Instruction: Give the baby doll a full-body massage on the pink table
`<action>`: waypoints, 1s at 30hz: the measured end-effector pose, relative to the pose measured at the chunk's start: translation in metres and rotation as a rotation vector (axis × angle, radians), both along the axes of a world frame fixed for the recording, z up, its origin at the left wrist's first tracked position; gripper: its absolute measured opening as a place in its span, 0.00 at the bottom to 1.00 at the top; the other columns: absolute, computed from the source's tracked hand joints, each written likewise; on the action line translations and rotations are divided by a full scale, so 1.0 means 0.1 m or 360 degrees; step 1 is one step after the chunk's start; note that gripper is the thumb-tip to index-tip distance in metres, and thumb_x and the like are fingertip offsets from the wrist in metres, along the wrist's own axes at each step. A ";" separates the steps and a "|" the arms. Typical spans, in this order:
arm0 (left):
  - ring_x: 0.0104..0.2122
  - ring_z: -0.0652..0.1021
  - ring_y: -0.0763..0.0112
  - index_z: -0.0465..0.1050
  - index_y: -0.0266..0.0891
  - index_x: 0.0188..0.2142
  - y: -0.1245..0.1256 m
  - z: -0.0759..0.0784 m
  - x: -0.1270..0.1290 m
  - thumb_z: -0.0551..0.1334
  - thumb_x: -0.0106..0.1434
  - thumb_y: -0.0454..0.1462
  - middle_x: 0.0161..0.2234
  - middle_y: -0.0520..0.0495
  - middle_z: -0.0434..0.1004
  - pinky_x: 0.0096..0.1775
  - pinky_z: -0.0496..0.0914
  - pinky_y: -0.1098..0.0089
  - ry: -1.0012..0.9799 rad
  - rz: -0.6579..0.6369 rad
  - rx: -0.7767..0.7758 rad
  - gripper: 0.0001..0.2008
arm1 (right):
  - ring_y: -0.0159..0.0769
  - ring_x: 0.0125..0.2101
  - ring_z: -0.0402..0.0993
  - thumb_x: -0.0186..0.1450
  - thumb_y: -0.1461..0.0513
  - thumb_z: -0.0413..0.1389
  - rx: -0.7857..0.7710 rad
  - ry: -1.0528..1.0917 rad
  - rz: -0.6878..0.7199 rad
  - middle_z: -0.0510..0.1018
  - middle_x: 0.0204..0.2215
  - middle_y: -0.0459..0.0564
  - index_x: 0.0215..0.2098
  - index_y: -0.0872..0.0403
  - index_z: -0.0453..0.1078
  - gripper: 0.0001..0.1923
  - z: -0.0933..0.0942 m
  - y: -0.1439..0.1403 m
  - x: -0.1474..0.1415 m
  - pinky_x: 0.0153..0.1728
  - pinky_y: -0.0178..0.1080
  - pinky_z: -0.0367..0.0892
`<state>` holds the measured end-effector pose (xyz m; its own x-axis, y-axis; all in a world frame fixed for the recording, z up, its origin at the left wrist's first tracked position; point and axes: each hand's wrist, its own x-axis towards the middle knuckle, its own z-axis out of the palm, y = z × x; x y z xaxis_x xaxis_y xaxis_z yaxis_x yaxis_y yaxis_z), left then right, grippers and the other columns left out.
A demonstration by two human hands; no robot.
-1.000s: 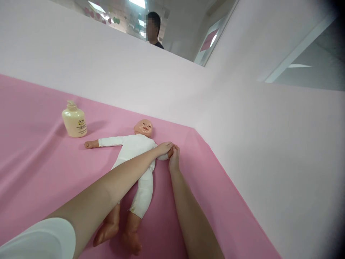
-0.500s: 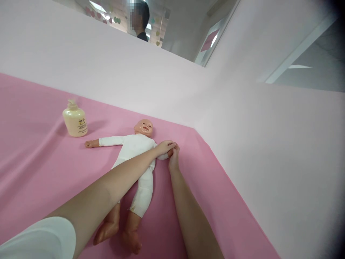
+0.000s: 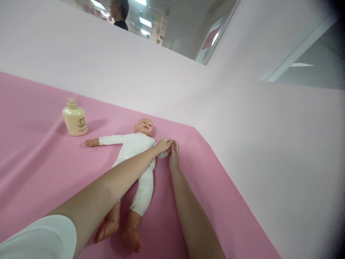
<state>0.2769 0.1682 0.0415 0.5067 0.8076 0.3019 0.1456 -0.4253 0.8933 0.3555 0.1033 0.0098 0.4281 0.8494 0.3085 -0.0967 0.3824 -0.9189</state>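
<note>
A baby doll (image 3: 134, 145) with a white cloth body lies on its back on the pink sheet (image 3: 35, 172). My left hand (image 3: 165, 145) reaches across the doll's torso and is closed around the doll's hand on the right side. From below, my right hand (image 3: 174, 154) is closed on that same doll hand, its fingers touching my left fingers. Both my hands mostly cover the doll's hand. The doll's other arm stretches out to the left, and my left forearm hides part of its belly and one leg.
A cream pump bottle (image 3: 75, 120) stands on the sheet to the left of the doll. A white wall (image 3: 107, 82) rises behind and to the right (image 3: 283, 151). Through a window or mirror above, a person (image 3: 121, 14) shows.
My fingers have shifted slightly on the doll's hand, both hands staying in nearly the same place. The person in the background has moved left. The doll and bottle lie as before.
</note>
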 end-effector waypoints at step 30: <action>0.40 0.77 0.64 0.73 0.39 0.34 -0.07 -0.01 -0.03 0.48 0.71 0.45 0.37 0.45 0.80 0.47 0.68 0.67 0.0214 0.0081 0.0086 0.20 | 0.37 0.55 0.70 0.68 0.46 0.45 -0.0064 -0.0318 -0.0246 0.74 0.53 0.53 0.52 0.51 0.69 0.25 0.02 -0.03 0.05 0.60 0.45 0.61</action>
